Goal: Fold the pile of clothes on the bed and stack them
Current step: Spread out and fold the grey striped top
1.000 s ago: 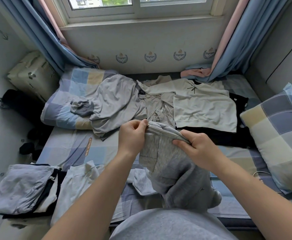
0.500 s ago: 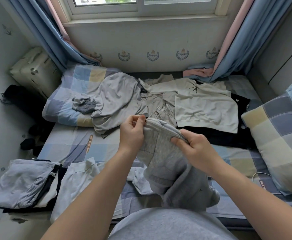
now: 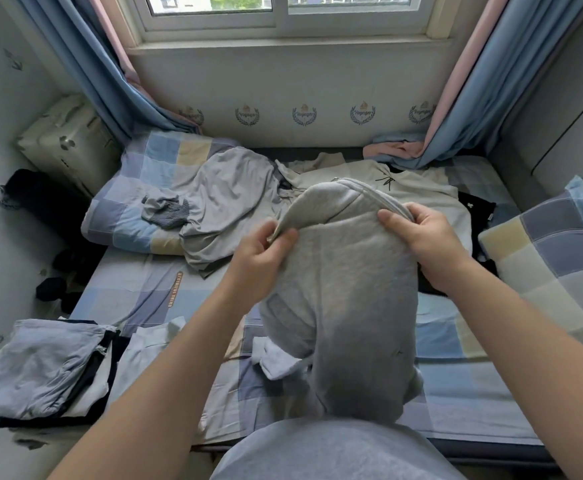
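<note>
I hold a grey sweat garment up over the bed; its lower part hangs down to the sheet. My left hand pinches the waistband's left end, and my right hand grips the waistband's right side. Behind it lie unfolded clothes: a light grey shirt, a cream sweatshirt, a black garment and a small striped grey piece. A stack of folded clothes sits at the near left, with a white garment beside it.
A checked pillow leans at the right and another lies under the grey shirt at the back left. Blue and pink curtains hang down to the bed's far corners. A pale suitcase and dark items stand on the floor left of the bed.
My hands have moved apart and lifted, spreading the grey garment's waistband wide. The camera view has tilted up slightly.
</note>
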The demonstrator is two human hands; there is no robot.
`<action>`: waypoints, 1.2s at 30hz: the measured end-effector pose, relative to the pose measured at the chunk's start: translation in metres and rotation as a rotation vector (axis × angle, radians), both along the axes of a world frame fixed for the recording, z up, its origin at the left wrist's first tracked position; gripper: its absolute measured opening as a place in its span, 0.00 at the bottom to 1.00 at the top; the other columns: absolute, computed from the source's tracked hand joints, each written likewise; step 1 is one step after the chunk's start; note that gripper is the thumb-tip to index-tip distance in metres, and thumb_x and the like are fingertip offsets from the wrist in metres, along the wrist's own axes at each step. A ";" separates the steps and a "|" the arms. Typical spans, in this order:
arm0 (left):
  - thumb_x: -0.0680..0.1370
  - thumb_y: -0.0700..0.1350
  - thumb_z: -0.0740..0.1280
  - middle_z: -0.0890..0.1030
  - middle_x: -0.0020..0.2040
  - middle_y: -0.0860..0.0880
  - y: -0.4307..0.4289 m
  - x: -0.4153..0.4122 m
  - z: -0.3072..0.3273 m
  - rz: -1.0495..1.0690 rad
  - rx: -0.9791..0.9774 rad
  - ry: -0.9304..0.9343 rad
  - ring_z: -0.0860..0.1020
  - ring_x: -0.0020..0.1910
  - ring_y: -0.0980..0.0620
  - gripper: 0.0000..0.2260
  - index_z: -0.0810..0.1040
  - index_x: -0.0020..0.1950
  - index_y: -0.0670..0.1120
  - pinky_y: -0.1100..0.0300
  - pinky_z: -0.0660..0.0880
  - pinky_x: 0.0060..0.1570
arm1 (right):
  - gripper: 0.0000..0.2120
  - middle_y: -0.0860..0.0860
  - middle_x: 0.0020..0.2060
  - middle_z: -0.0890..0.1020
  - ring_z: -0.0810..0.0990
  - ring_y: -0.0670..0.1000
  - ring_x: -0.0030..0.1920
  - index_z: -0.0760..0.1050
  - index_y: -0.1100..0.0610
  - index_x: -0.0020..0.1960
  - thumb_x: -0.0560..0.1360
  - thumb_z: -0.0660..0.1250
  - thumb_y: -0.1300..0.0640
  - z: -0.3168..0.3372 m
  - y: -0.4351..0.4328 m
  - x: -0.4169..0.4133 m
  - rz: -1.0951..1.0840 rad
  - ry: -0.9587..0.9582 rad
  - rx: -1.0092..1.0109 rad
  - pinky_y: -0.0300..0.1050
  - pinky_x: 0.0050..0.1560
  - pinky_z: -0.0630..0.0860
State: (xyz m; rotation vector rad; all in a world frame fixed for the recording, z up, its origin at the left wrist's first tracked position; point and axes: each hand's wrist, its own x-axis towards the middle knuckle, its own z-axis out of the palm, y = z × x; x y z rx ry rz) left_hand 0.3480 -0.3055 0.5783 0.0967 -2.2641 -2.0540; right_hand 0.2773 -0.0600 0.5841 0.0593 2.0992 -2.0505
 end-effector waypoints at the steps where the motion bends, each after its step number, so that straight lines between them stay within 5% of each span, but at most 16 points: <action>1: 0.76 0.54 0.68 0.69 0.37 0.46 0.005 -0.002 0.012 0.000 0.001 0.038 0.66 0.36 0.48 0.19 0.71 0.43 0.37 0.51 0.63 0.36 | 0.15 0.58 0.53 0.83 0.82 0.55 0.51 0.77 0.59 0.59 0.76 0.74 0.55 -0.004 -0.003 -0.002 -0.071 0.007 0.068 0.46 0.48 0.82; 3: 0.79 0.49 0.67 0.66 0.34 0.45 0.016 -0.004 0.030 -0.024 -0.013 0.117 0.64 0.33 0.49 0.14 0.69 0.39 0.42 0.53 0.62 0.32 | 0.19 0.54 0.61 0.77 0.77 0.51 0.58 0.72 0.55 0.63 0.76 0.73 0.54 -0.009 -0.013 0.007 -0.207 0.143 0.270 0.49 0.61 0.77; 5: 0.80 0.46 0.66 0.66 0.34 0.40 0.028 -0.007 0.042 -0.073 -0.030 0.190 0.65 0.34 0.47 0.15 0.70 0.41 0.37 0.53 0.65 0.33 | 0.24 0.49 0.63 0.74 0.74 0.46 0.62 0.69 0.48 0.66 0.73 0.72 0.47 -0.008 -0.030 0.034 -0.046 0.284 0.161 0.49 0.65 0.74; 8: 0.80 0.46 0.66 0.68 0.36 0.34 0.036 -0.013 0.051 -0.112 -0.024 0.220 0.68 0.35 0.41 0.18 0.68 0.42 0.31 0.44 0.69 0.37 | 0.30 0.48 0.60 0.80 0.80 0.46 0.60 0.69 0.45 0.68 0.68 0.75 0.50 -0.025 -0.064 0.074 0.328 0.125 -0.142 0.45 0.58 0.79; 13: 0.82 0.41 0.64 0.66 0.33 0.48 0.016 -0.021 0.072 -0.039 -0.063 0.216 0.65 0.33 0.50 0.14 0.67 0.37 0.46 0.55 0.64 0.33 | 0.06 0.45 0.42 0.85 0.83 0.48 0.49 0.81 0.51 0.49 0.74 0.74 0.59 -0.081 -0.069 0.068 0.230 0.037 0.225 0.50 0.50 0.79; 20: 0.82 0.45 0.66 0.69 0.32 0.52 -0.046 -0.045 0.048 0.265 -0.556 0.108 0.68 0.29 0.62 0.16 0.68 0.36 0.47 0.68 0.63 0.31 | 0.08 0.48 0.31 0.77 0.72 0.47 0.35 0.77 0.59 0.40 0.77 0.71 0.63 -0.074 -0.020 0.053 0.215 0.038 0.147 0.44 0.37 0.67; 23: 0.81 0.47 0.68 0.79 0.49 0.51 -0.047 -0.044 0.024 0.335 -0.584 -0.004 0.78 0.54 0.53 0.05 0.76 0.54 0.48 0.60 0.71 0.52 | 0.09 0.52 0.42 0.87 0.84 0.48 0.44 0.83 0.60 0.47 0.80 0.66 0.58 -0.045 -0.017 0.053 0.270 0.002 0.043 0.41 0.47 0.80; 26: 0.78 0.56 0.69 0.75 0.64 0.52 -0.027 -0.024 0.009 0.108 -0.685 0.100 0.70 0.66 0.51 0.22 0.72 0.69 0.50 0.53 0.67 0.68 | 0.18 0.63 0.51 0.85 0.85 0.58 0.51 0.82 0.65 0.53 0.75 0.67 0.50 -0.023 -0.020 0.050 0.220 -0.166 -0.194 0.48 0.54 0.82; 30: 0.73 0.53 0.76 0.83 0.53 0.58 0.020 0.013 -0.013 -0.379 -0.428 -0.044 0.80 0.56 0.59 0.15 0.81 0.57 0.53 0.52 0.76 0.60 | 0.16 0.63 0.43 0.84 0.84 0.56 0.42 0.80 0.65 0.48 0.74 0.67 0.50 -0.002 -0.024 0.044 0.212 -0.164 -0.309 0.47 0.46 0.83; 33: 0.77 0.41 0.71 0.84 0.45 0.52 0.036 0.013 -0.027 -0.283 -0.398 0.090 0.82 0.48 0.53 0.04 0.81 0.51 0.47 0.48 0.78 0.54 | 0.15 0.59 0.38 0.82 0.82 0.54 0.38 0.78 0.63 0.44 0.73 0.68 0.50 0.005 -0.023 0.040 0.203 -0.123 -0.270 0.45 0.41 0.82; 36: 0.77 0.36 0.66 0.79 0.38 0.51 0.036 0.002 -0.017 -0.230 -0.412 0.112 0.76 0.38 0.55 0.04 0.78 0.46 0.44 0.56 0.74 0.42 | 0.15 0.59 0.42 0.83 0.83 0.54 0.42 0.81 0.64 0.50 0.76 0.68 0.51 0.002 -0.011 0.033 0.156 -0.074 -0.219 0.45 0.43 0.83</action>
